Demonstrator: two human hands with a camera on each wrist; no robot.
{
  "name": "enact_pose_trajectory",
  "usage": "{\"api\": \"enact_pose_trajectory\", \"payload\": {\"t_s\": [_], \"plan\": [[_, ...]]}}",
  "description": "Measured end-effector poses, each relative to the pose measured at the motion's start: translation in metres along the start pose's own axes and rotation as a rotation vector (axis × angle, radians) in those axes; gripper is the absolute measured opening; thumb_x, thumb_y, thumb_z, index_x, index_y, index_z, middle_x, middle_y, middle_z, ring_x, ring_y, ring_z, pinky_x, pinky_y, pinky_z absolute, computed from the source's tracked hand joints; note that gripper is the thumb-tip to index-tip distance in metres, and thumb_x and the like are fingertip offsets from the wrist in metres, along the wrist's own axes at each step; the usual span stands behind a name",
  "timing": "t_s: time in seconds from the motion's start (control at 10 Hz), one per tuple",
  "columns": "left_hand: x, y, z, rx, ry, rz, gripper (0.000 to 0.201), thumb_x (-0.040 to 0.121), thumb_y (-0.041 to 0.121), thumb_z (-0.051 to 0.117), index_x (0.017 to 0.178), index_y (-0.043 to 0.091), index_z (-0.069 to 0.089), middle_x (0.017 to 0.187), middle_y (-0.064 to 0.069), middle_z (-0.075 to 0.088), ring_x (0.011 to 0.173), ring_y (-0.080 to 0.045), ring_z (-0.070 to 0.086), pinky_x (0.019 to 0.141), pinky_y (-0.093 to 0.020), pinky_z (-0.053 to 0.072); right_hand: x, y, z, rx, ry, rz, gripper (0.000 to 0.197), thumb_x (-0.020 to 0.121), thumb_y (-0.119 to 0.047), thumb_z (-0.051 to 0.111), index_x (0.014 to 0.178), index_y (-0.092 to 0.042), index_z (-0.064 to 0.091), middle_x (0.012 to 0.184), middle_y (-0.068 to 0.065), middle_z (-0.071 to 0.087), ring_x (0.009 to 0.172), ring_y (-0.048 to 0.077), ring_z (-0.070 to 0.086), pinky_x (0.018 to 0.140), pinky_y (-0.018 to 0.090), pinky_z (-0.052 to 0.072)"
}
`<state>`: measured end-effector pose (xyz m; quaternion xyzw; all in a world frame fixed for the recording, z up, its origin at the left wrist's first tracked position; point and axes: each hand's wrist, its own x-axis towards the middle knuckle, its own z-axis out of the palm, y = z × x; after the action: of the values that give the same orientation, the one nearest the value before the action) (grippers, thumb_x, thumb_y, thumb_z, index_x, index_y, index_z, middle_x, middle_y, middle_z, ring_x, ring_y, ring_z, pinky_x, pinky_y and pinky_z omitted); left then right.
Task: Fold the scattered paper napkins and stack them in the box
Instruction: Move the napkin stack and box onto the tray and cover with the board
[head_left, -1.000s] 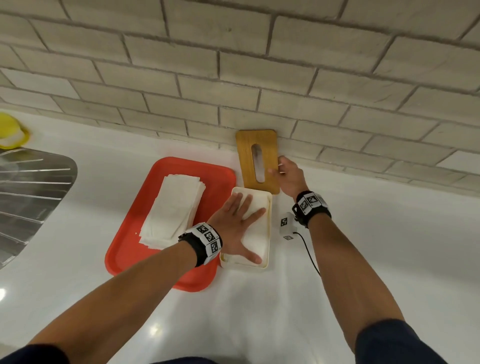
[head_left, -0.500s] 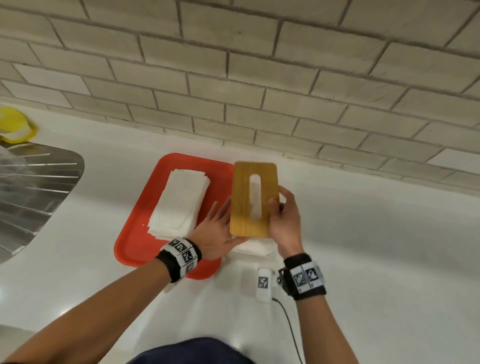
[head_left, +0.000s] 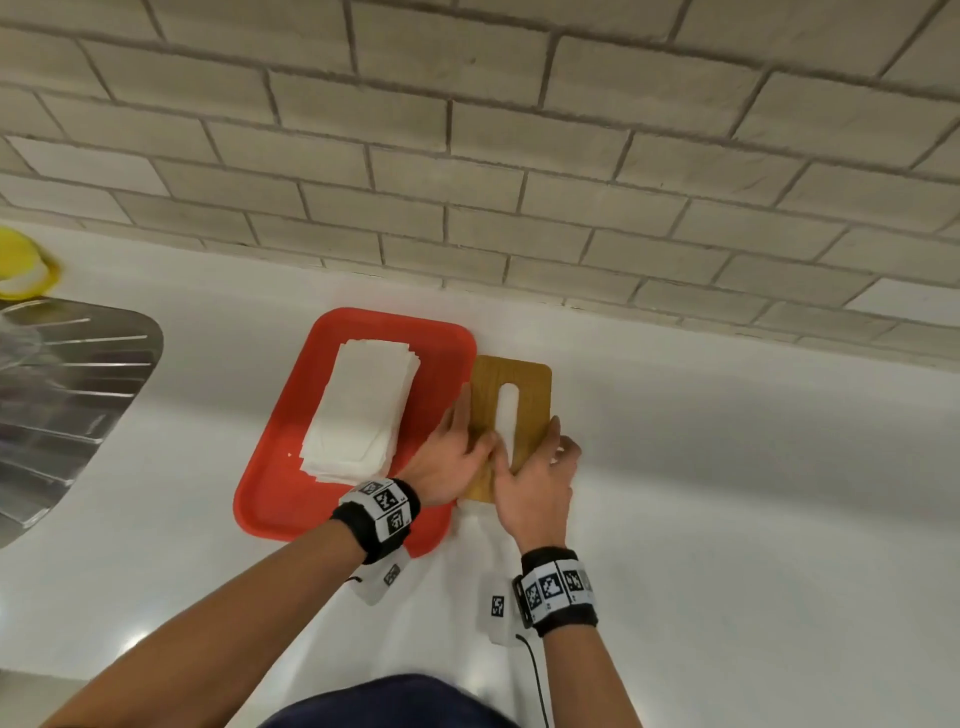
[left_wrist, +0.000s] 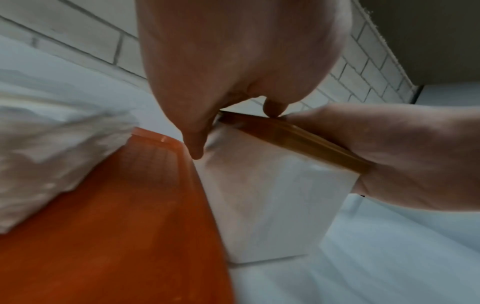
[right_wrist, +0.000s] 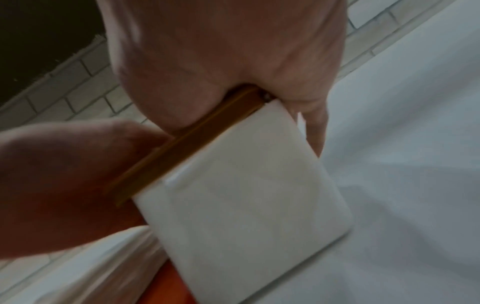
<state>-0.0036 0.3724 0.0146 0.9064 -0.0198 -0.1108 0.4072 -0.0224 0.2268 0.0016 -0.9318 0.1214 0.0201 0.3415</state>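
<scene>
A wooden lid (head_left: 530, 384) with a slot lies flat on top of the white box (left_wrist: 272, 195), which the head view mostly hides. My right hand (head_left: 535, 457) grips the lid's near right corner, thumb on top and fingers down the box's right side (right_wrist: 317, 131). My left hand (head_left: 470, 431) lies with straight fingers along the lid's left edge, thumb resting on the lid (left_wrist: 298, 139). White napkin shows through the slot. A stack of folded napkins (head_left: 363, 405) sits on the red tray (head_left: 270, 493) just left of the box.
A steel sink drainboard (head_left: 62, 395) and a yellow object (head_left: 21, 265) are at the far left. The brick wall (head_left: 519, 156) rises right behind the tray and box. White counter (head_left: 753, 519) stretches to the right. A thin cable (head_left: 535, 675) trails from my right wrist.
My right hand took the lid from against the wall and brought it down onto the box. My left hand left the napkins in the box and moved to the lid's left edge.
</scene>
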Motion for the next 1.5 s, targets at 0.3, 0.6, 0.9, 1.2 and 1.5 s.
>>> {"api": "enact_pose_trajectory", "payload": {"t_s": [0.3,0.6,0.9,1.2,1.5], "plan": [[0.014,0.008,0.034,-0.043,0.119,-0.001,0.078,0.115,0.028,0.040,0.166,0.001,-0.012,0.176,-0.023,-0.009,0.164,-0.033,0.004,0.122,-0.016,0.008,0.040,0.008,-0.011,0.037,-0.054,-0.088,0.077,0.107,-0.042,0.053,0.167,-0.004,0.024,0.121,0.026,0.066,0.104,0.047,0.067,0.085,0.050,0.057],[0.015,0.008,0.032,-0.133,0.168,-0.023,0.078,0.111,0.029,0.048,0.168,0.002,0.002,0.172,-0.021,0.024,0.156,-0.030,0.032,0.121,-0.015,0.017,0.045,0.007,-0.015,-0.198,-0.067,-0.164,0.092,0.095,-0.065,0.043,0.154,0.005,0.035,0.114,0.023,0.070,0.090,0.040,0.067,0.074,0.041,0.055],[0.020,-0.005,0.039,0.116,0.085,0.022,0.052,0.107,0.021,0.052,0.146,-0.006,0.032,0.139,-0.047,0.049,0.098,-0.055,0.066,0.078,-0.058,0.061,0.034,0.000,0.005,-0.200,0.117,-0.072,0.073,0.110,-0.050,0.045,0.166,-0.005,0.029,0.101,0.016,0.071,0.083,0.042,0.073,0.065,0.044,0.055],[0.083,-0.001,-0.005,0.362,-0.051,0.163,0.068,0.114,0.047,0.018,0.170,0.017,-0.005,0.179,0.002,-0.013,0.164,-0.020,-0.015,0.135,-0.046,0.005,-0.043,0.011,0.025,-0.264,0.150,-0.081,0.092,0.107,-0.071,0.028,0.171,-0.008,0.008,0.178,0.011,0.017,0.165,0.032,0.015,0.132,0.054,0.021],[0.067,0.004,0.000,0.470,-0.174,0.139,0.097,0.103,0.076,0.021,0.167,0.016,-0.020,0.173,0.001,-0.033,0.158,-0.022,-0.035,0.134,-0.050,-0.003,-0.034,0.024,-0.013,-0.195,-0.023,-0.084,0.062,0.112,-0.055,0.018,0.167,-0.028,0.027,0.173,-0.002,0.033,0.161,0.034,0.027,0.128,0.060,0.026]]}}
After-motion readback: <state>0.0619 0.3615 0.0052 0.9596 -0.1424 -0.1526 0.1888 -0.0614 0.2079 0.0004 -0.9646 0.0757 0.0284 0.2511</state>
